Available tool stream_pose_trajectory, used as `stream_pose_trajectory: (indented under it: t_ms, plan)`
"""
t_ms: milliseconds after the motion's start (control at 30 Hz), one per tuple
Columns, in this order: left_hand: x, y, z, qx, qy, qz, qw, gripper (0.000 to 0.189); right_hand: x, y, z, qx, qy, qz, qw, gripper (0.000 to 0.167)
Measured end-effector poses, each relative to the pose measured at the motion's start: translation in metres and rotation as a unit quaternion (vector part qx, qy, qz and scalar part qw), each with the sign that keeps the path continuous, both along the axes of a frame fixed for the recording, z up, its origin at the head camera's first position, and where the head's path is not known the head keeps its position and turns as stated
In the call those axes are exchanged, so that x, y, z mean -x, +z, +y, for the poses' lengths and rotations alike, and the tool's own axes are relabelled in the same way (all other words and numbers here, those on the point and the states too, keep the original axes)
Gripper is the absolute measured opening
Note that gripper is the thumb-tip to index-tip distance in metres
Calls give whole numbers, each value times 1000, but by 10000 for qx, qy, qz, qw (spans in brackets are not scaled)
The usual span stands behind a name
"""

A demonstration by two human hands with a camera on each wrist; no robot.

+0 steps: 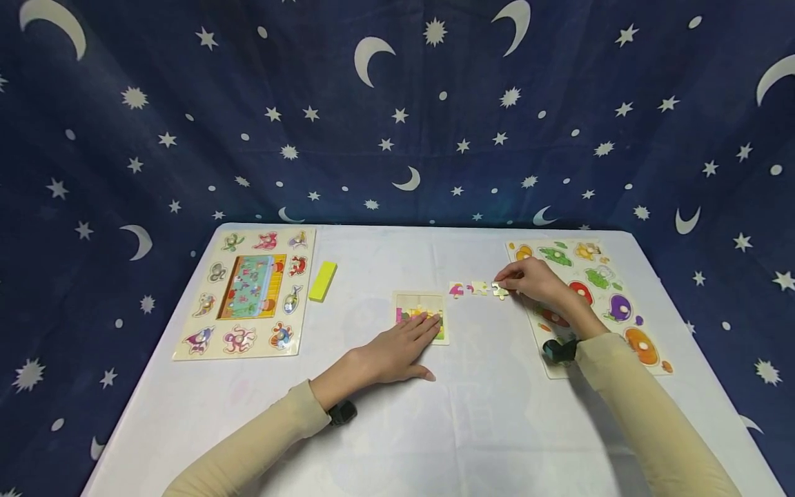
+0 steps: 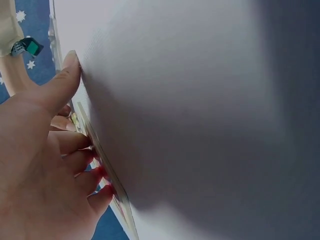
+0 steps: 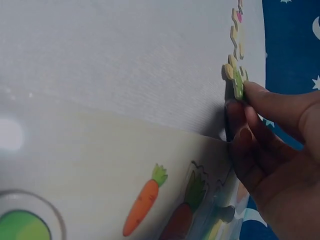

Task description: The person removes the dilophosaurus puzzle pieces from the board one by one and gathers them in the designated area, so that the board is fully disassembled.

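My left hand (image 1: 397, 352) lies with its fingers straight across a small framed jigsaw puzzle (image 1: 419, 295), covering its lower part. In the left wrist view, the fingertips touch the puzzle's frame (image 2: 107, 167) while the thumb stays off it. Right of the puzzle, my right hand (image 1: 543, 281) pinches a jigsaw piece (image 3: 237, 82), green and yellow, between thumb and fingers, low over the tabletop. Two more jigsaw pieces lie in a row to its left: one with a pink shape (image 1: 456, 289) and a pale yellow one (image 1: 479, 288).
A sea-animal peg board (image 1: 248, 338) lies at the left, with a yellow block (image 1: 323, 281) beside it. Under the right forearm is a vegetable peg board (image 1: 555, 369). A white cloth covers the table (image 1: 491, 421); a dark blue star-patterned curtain (image 1: 348, 166) hangs behind.
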State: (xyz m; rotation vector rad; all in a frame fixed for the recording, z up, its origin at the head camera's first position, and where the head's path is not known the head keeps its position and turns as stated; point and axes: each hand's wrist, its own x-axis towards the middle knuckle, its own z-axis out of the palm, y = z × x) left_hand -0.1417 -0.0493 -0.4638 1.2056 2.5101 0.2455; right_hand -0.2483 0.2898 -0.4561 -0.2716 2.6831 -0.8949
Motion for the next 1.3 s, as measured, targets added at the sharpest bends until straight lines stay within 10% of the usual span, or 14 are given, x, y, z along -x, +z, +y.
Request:
stream_pose_trajectory:
  t_ms: [567, 1300]
  plan:
    - [-7, -1, -4, -113, 110, 37, 9999, 85, -11, -2, -29, 522, -137, 483, 9974, 17]
    - [-21, -2, -19, 22, 134, 167, 9998, 81, -19, -5, -107, 1003, 756, 365, 9914, 16]
